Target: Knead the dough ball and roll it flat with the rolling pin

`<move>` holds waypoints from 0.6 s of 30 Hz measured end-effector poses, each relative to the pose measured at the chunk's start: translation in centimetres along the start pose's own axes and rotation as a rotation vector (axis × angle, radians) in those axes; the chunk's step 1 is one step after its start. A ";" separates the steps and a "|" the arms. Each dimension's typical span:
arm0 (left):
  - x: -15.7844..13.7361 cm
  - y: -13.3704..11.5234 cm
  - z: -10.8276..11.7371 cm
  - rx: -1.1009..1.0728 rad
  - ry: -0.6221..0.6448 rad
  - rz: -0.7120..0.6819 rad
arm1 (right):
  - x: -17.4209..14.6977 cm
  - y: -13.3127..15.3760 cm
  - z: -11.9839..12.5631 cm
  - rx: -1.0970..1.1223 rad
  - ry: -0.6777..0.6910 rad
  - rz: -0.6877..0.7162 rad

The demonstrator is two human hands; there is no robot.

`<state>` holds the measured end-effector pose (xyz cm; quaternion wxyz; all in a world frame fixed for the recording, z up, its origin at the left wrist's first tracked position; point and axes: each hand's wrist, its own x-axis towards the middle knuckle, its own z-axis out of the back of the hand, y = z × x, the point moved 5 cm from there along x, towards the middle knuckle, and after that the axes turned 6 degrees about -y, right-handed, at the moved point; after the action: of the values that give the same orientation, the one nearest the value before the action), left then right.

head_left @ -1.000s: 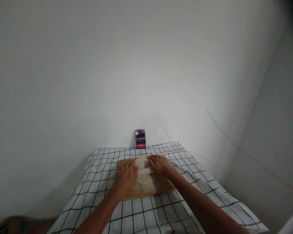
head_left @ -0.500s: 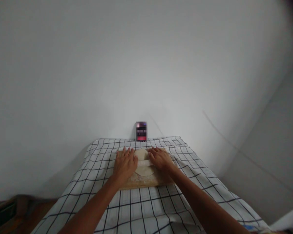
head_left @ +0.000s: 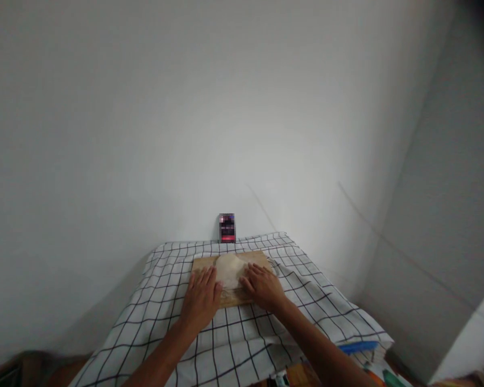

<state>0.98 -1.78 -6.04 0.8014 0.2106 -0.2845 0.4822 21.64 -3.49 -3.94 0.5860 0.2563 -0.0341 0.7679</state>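
A flattened round of pale dough (head_left: 229, 267) lies on a floured wooden board (head_left: 205, 262). My left hand (head_left: 203, 293) rests palm down at the dough's near left, its fingers stretched forward over the board. On the other side, my right hand (head_left: 262, 284) lies with its fingers extended across the dough's right edge. Both hands appear to press on a pale rolling pin, which hardly stands out from the dough between them; its ends are hidden under the palms. Loose flour covers the near part of the board.
The board stands on a table with a black-and-white checked cloth (head_left: 242, 333). Against the white wall, a phone-sized blurred dark object (head_left: 227, 228) stands at the table's back. A blue object (head_left: 358, 347) is at the near right, beside other partly cut-off items.
Both hands have drawn back toward me across the dough, bringing the rolling pin nearer. More of the dough's far part shows. The camera view has shifted, revealing items at the near right.
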 end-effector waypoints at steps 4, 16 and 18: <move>1.7 0.5 -0.4 0.006 0.164 0.022 | 0.2 0.2 0.0 0.021 -0.013 0.020; 10.7 3.3 -6.7 -0.115 0.440 0.003 | 3.6 -2.1 -1.6 -0.052 -0.007 -0.046; 11.2 3.7 -7.6 -0.138 0.475 -0.013 | 3.6 -2.5 -1.9 -0.038 0.007 -0.064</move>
<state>3.80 11.81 -4.12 0.8613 0.0379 -0.1190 0.4925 22.55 1.16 -4.65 0.6150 0.2433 -0.0383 0.7491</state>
